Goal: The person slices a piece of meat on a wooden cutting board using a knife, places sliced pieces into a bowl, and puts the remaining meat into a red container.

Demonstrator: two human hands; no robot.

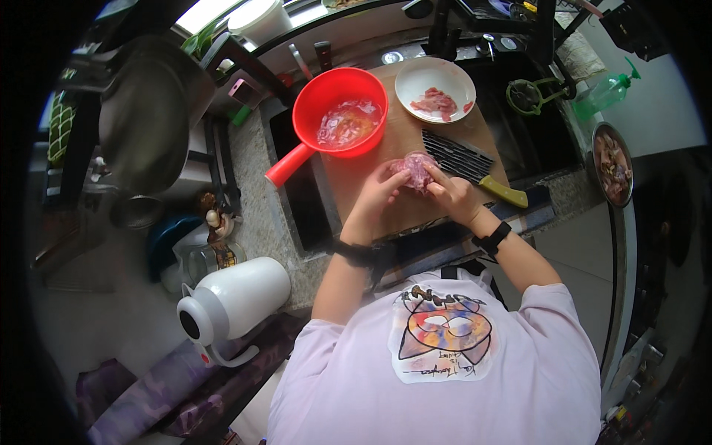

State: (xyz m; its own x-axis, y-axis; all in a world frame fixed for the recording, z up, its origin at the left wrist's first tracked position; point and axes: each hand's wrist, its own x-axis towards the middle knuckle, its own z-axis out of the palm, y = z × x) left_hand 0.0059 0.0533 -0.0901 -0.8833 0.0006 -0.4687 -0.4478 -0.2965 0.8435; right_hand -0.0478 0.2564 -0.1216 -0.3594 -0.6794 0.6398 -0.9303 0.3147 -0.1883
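Observation:
A lump of raw meat [414, 170] is held between my left hand [384, 186] and my right hand [453, 192], over a wooden cutting board [356, 194]. Just right of the meat lies a cleaver [459, 156] with a dark patterned blade and a yellow-green handle. Behind my left hand, a red plastic ladle [339, 111] contains liquid with something pale and yellowish in it. A white plate [409, 83] with pieces of raw meat [435, 103] stands at the back of the board. The underside of the held lump is hidden.
The board lies across a dark sink [525, 133]. At the right are a green pump bottle [606, 94], a green-rimmed strainer [524, 97] and a metal bowl of raw meat pieces [612, 167]. A white thermos jug [245, 295] stands at the left, below a hanging pan [147, 117].

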